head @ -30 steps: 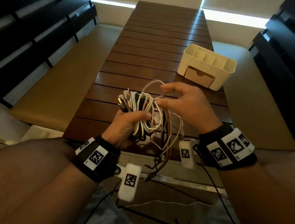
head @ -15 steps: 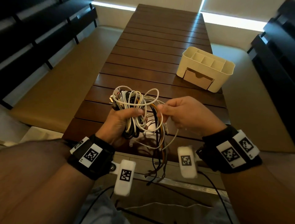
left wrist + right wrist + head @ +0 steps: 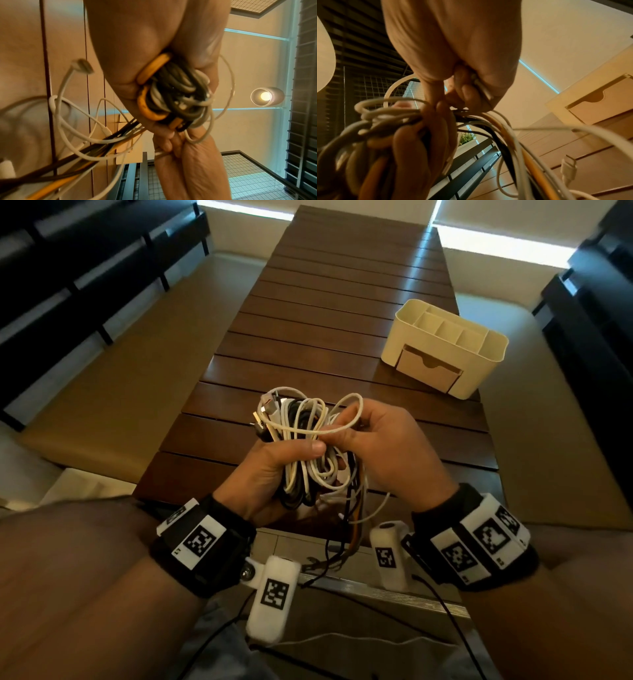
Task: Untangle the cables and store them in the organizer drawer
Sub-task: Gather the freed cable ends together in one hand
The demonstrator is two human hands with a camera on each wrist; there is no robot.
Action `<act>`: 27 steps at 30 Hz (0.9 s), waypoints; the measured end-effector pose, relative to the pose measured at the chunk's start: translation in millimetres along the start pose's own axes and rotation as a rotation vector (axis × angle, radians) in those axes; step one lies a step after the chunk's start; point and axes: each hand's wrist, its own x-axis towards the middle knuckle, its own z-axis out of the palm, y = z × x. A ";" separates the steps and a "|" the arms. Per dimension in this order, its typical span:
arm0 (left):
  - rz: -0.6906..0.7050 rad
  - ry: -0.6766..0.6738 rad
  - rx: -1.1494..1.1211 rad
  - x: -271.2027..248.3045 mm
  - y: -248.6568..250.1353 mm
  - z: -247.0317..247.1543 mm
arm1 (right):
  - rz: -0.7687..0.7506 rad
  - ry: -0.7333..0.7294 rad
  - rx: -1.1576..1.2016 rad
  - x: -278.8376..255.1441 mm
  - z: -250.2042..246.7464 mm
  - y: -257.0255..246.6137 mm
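Hands (image 3: pixel 270 470) (image 3: pixel 387 450) meet, gripping tangled cables (image 3: pixel 308 446) above table (image 3: pixel 308 313).

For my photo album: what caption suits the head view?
Left hand grips tangled cables, right hand pinches one white loop.

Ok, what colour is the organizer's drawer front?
Light tan, slightly darker than the cream organizer around it; the drawer shows best in the head view.
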 end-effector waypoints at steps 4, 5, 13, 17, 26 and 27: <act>0.027 0.018 -0.029 -1.7 -6.2 7.1 | 0.007 0.072 -0.057 1.4 4.1 2.2; 0.025 0.037 -0.022 -1.6 -7.5 9.6 | 0.012 0.080 -0.063 1.7 4.9 2.0; -0.012 0.142 0.112 1.1 -2.9 8.5 | 0.035 -0.031 -0.080 -0.3 -4.0 -12.9; -0.037 0.098 0.125 0.9 1.5 -1.2 | 0.079 -0.014 0.287 4.4 -26.1 -21.7; -0.142 -0.218 0.141 -12.3 15.5 5.9 | 0.229 -0.148 -0.098 6.9 -18.2 1.7; -0.167 -0.245 0.110 -12.7 18.2 5.7 | 0.223 -0.201 -0.076 5.1 -17.2 2.9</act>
